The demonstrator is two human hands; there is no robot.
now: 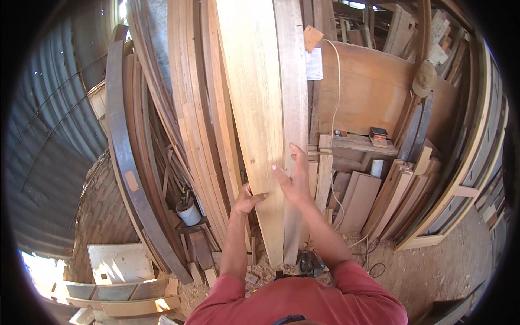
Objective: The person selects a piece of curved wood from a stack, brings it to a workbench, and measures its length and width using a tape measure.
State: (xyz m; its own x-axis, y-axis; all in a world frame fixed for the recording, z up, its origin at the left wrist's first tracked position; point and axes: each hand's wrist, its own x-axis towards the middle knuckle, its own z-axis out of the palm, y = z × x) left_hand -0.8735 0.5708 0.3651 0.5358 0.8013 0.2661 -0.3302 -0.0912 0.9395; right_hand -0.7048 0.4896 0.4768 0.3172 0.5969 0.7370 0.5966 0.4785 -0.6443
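A long pale wooden plank (252, 97) stands upright in front of me, its lower end down among the shavings. My left hand (249, 200) is closed round its left edge, thumb on the face and fingers hidden behind. Over the plank's right edge is my right hand (294, 181), its thumb and fingers spread apart. The thumb tip lies at the plank's face; whether it touches I cannot tell. Just behind and to the right stands a greyer board (292, 81).
More tall boards (187, 97) lean to the left, beside a dark curved beam (122, 135) and a white bucket (188, 213). At right are a wooden shelf (352, 142), short planks (357, 200) and a hanging cord (338, 81). A power tool (310, 264) sits on the shavings-covered floor.
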